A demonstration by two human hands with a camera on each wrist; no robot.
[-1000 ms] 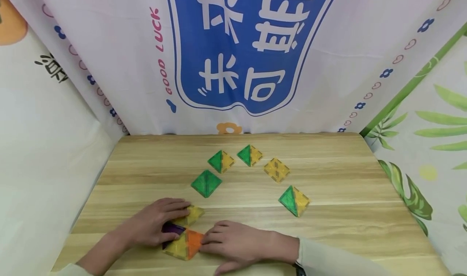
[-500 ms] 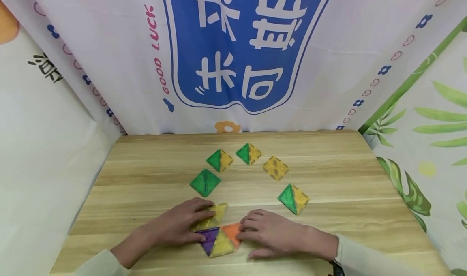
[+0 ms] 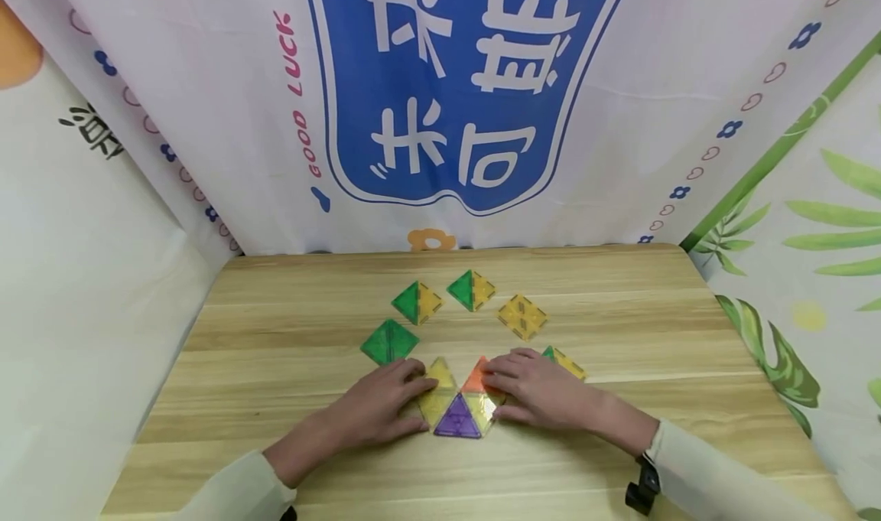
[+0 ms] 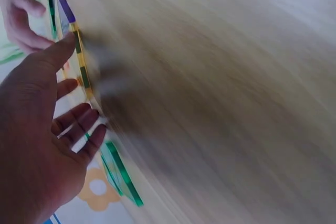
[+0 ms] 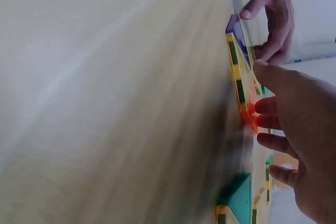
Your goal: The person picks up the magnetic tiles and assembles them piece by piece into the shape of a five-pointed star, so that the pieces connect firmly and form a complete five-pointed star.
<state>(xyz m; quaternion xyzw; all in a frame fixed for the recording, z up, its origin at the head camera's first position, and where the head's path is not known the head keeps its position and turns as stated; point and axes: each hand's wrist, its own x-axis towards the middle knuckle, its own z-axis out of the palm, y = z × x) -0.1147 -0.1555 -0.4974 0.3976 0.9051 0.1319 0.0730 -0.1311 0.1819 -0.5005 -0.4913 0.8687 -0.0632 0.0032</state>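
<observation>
Several translucent triangular magnetic tiles lie joined edge to edge near the table's middle. A purple tile (image 3: 457,421) sits at the front centre, with yellow tiles (image 3: 439,376) on its left. To its right are another yellow tile (image 3: 484,406) and an orange tile (image 3: 476,377). My left hand (image 3: 381,402) touches the left yellow tiles with thumb and extended fingers. From the other side, my right hand (image 3: 544,389) rests its fingers on the orange tile, its thumb by the right yellow one. The fingers partly cover these tiles.
Beyond the hands, pairs of triangles form an arc: green (image 3: 389,342), green-and-orange-yellow (image 3: 417,303), a similar pair (image 3: 471,290), and orange-yellow (image 3: 522,317). My right hand partly hides another pair (image 3: 568,364). Printed cloth (image 3: 619,161) hangs behind the wooden table (image 3: 275,337).
Both hands have moved the joined tiles right and away from me, turning the group so the purple tile now faces front. The right hand now partly covers the rightmost pair.
</observation>
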